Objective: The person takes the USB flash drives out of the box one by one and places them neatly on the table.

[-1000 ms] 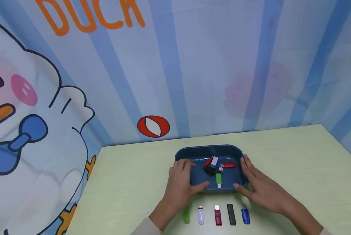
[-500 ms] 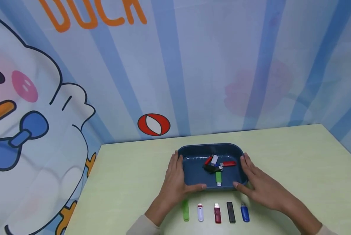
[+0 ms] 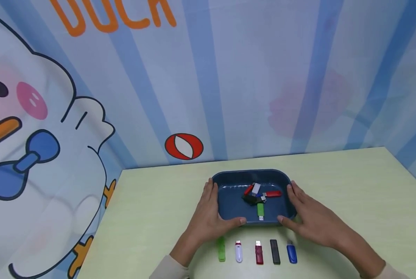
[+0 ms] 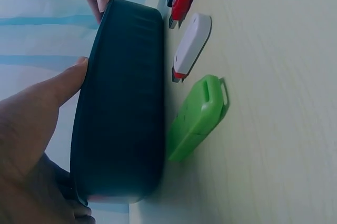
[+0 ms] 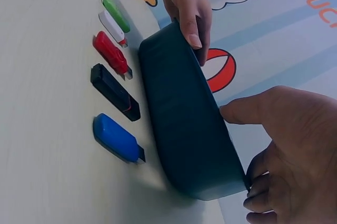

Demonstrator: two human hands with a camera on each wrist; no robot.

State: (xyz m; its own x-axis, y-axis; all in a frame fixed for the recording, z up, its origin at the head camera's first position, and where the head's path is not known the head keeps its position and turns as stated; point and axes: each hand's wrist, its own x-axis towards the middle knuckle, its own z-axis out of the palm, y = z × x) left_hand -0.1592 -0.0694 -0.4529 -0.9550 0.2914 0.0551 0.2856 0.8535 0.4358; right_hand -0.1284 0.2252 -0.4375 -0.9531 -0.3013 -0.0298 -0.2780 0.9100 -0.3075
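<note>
A dark blue plastic bin (image 3: pixel 234 211) sits on the table, with several USB flash drives lying loosely inside, among them a green one (image 3: pixel 260 209) and a red one (image 3: pixel 273 193). My left hand (image 3: pixel 208 219) holds its left end, fingers along the side and thumb on the front rim. At the right end my right hand (image 3: pixel 316 219) grips it the same way. In front of the bin stretches a row of USB drives: green (image 3: pixel 221 250), white (image 3: pixel 238 252), dark red (image 3: pixel 259 253), black (image 3: pixel 275 252) and blue (image 3: pixel 292 252). Neither hand touches the row.
The pale table (image 3: pixel 152 217) extends to both sides of the bin. Behind it hangs a striped blue cloth (image 3: pixel 246 97) with a printed duck (image 3: pixel 54 162) and a red and white ball (image 3: pixel 184 146).
My left hand has shifted left, from over the bin's left part to its outer left side. The right hand stays at the right end. The drives look unmoved.
</note>
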